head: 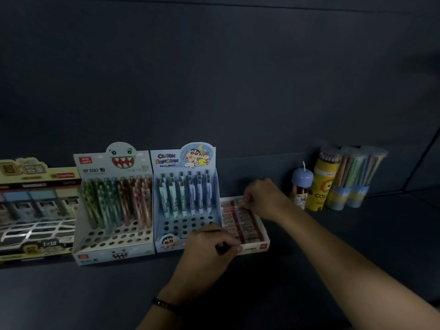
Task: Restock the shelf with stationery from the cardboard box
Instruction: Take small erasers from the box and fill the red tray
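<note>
Head view showed my left hand (209, 246) nearest, a dark band (164, 304) on its wrist, fingers curled shut and pinching the front corner of the low eraser tray (259, 246) on the dark shelf (333, 258). Beyond it my right hand (264, 198) reached over the tray's back end, fingertips pinched on one of the wrapped erasers (240, 211) packed in rows inside. Touching the tray's left side stood the Crayon Shinchan pen display (185, 186), its front holes empty, then a shark-faced pen display (114, 198) and a wide yellow-topped box (35, 210). Farther right, near the wall, stood a small blue-capped tube (302, 186), a yellow pencil tube (323, 182) and clear pencil tubes (354, 177).
</note>
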### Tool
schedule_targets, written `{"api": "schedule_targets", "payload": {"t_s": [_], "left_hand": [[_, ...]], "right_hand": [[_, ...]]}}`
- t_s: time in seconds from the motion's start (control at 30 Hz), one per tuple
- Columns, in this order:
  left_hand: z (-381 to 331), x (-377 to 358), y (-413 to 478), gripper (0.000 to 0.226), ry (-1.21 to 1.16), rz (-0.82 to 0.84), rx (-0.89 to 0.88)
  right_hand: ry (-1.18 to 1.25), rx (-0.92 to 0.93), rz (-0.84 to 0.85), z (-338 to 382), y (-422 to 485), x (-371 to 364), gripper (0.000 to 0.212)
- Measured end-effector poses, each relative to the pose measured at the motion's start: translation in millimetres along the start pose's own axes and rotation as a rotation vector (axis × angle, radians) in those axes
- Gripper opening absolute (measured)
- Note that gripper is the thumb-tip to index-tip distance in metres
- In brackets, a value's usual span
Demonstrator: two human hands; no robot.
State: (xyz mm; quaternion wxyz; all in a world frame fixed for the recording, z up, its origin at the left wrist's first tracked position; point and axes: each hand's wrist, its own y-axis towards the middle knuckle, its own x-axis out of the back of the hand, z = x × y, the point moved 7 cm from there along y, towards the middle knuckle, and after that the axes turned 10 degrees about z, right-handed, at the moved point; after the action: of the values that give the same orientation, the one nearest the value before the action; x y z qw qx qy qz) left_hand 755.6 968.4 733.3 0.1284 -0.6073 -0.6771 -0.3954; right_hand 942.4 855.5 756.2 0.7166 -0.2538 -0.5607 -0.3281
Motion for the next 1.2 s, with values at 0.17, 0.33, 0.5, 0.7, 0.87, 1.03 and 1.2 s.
{"api": "schedule_targets", "payload": {"t_s": [0.17, 0.33, 0.5, 0.7, 0.87, 1.03, 1.2], "left_hand": [[2.0, 0.5, 1.4, 0.011, 0.004, 0.026, 0.004], [-3.4, 0.9, 4.2, 0.017, 0.074, 0.012, -0.057], [-33.5, -6.2, -7.7, 0.020, 0.052, 0.056, -0.195], [-118.1, -42.9, -45.1, 0.012, 0.002, 0.269, -0.482], [-212.9, -153.6, -143.9, 0.009, 0.007, 0.713, -0.721], [-272.5, -289.5, -278.7, 0.016, 0.089, 1.142, -0.885], [-334.6, -401.7, -412.7, 0.019, 0.210, 1.448, -0.993]], "right_hand": [[-0.059, -0.039, -0.055, 3.5, 2.0, -11.4, 0.016], [0.035, -0.077, 0.029, 6.9, -22.4, 3.1, 0.022], [0.346, -0.109, -0.445, 17.4, -143.4, 34.5, 0.015], [0.420, -0.550, -0.743, 21.7, -364.4, -5.8, 0.010], [0.490, -1.012, -0.690, 20.9, -548.5, -103.1, 0.014], [0.620, -1.496, -0.625, 40.8, -754.7, -225.4, 0.006], [0.803, -1.809, -0.607, 89.9, -928.1, -317.5, 0.020]]}}
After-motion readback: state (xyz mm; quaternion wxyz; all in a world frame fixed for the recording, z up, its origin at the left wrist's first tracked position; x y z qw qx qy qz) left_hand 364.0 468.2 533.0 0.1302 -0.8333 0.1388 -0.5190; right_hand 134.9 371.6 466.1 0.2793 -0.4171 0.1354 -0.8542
